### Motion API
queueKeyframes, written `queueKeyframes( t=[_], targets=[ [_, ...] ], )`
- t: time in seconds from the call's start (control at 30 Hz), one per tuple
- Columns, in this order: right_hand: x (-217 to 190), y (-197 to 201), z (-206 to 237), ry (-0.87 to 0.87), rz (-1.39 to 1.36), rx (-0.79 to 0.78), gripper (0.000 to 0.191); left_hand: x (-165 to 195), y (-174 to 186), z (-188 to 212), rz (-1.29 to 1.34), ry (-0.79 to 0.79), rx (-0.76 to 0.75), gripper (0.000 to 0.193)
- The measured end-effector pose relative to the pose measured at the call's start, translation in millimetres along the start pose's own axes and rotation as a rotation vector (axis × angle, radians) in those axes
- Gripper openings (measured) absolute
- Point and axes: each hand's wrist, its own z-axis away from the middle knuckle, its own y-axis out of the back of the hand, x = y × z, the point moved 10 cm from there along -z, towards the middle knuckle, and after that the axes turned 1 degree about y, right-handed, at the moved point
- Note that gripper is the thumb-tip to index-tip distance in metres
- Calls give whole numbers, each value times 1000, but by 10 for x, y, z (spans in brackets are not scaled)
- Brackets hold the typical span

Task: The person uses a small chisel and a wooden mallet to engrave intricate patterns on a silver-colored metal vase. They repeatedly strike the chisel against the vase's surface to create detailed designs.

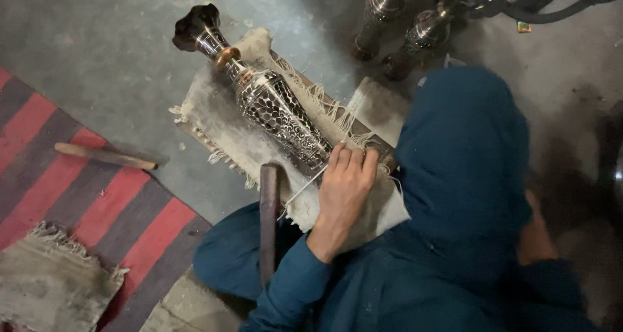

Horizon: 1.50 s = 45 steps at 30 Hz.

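While the left hand [347,183] rests on the lower body of the engraved metal vase [276,108], I record its fingers curled narrow around a thin metal tool [305,188], whose shaft runs out from under the palm toward the near edge of the pad. The vase lies on its side, tilted away to the upper left, dark flared mouth farthest from the body, its patterned belly resting on a fringed cloth pad [214,121] laid over a board on the grey floor [97,40]. I judge the step in hand to be fine surface work on the vase's lower section, with the tool's working end near the hand and the metal; the exact contact point is hidden by the fingers. The right hand [535,238] sits low beside the blue-clad knee, largely covered, and I cannot tell its grip. A dark wooden handle [268,221] stands just beside the left forearm. A wooden stick [104,155] lies well apart on the red striped rug [110,209]. Two similar vases [402,30] stand beyond the pad. Any following stroke calls for a steady wrist and the vase held from rolling on the cloth.
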Motion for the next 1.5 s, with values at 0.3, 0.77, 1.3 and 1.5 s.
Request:
queueKeyframes(
  t=[0.3,0.77,1.3,1.5],
  targets=[
    [-512,-293,323,129,17,-255,41,10,42,47,-52,12,17,23],
    [-2075,1261,242,739,374,0,48,141,-28,173,-86,12,117,17],
    [-2205,289,573,1286,-337,-465,21,357,178,30,155,17,330,16],
    [-2271,6,79,906,-672,-653,18,233,192,-72,198,94,331,17]
  ],
)
